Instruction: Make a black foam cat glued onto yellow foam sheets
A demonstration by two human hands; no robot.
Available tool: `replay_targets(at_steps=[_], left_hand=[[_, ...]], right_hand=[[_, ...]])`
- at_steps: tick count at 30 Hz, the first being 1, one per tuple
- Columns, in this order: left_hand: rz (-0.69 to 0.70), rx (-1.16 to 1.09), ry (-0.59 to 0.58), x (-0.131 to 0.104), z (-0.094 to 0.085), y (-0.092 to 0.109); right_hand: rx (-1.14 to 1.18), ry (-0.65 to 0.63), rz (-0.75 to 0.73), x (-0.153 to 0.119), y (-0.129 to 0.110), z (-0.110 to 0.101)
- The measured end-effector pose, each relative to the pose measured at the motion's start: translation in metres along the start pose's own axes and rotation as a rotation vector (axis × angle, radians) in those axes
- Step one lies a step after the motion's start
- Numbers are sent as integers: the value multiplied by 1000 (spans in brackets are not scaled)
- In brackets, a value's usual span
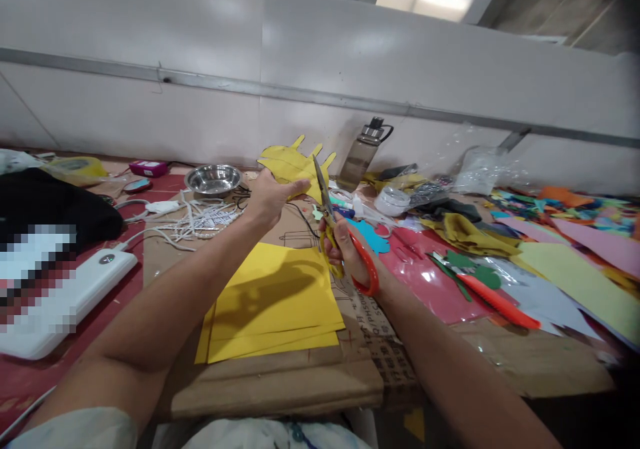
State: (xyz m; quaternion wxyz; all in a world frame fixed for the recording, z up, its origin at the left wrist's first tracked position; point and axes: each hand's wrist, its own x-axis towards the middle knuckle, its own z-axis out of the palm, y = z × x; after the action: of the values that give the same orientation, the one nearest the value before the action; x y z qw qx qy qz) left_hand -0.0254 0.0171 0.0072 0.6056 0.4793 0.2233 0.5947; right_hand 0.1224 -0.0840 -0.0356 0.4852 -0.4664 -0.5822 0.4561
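Note:
My left hand [270, 199] is closed on a yellow paper cutout [293, 166] with several narrow prongs along its top edge, raised above the table. In my right hand [347, 239] is a pair of scissors [324, 199] with yellow handles, its blades pointing up at the cutout's right side. Whether the blades are closed on the paper I cannot tell. An orange-red band [370, 272] circles my right wrist. Below both hands lies a small stack of yellow paper sheets [273, 302] on flattened cardboard [280, 386].
A steel bowl [213, 180] and white cables [200, 216] lie left, near a white power bank [70, 302]. Behind my right hand stands a water bottle [361, 152]. Farther right are an orange utility knife [497, 297], mustard cloth [457, 236] and coloured paper [570, 269].

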Motion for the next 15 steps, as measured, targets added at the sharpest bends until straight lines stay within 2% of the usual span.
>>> replay_targets(at_steps=[15], left_hand=[[-2, -6, 19, 1, -2, 0]], right_hand=[[-94, -15, -22, -2, -2, -2]])
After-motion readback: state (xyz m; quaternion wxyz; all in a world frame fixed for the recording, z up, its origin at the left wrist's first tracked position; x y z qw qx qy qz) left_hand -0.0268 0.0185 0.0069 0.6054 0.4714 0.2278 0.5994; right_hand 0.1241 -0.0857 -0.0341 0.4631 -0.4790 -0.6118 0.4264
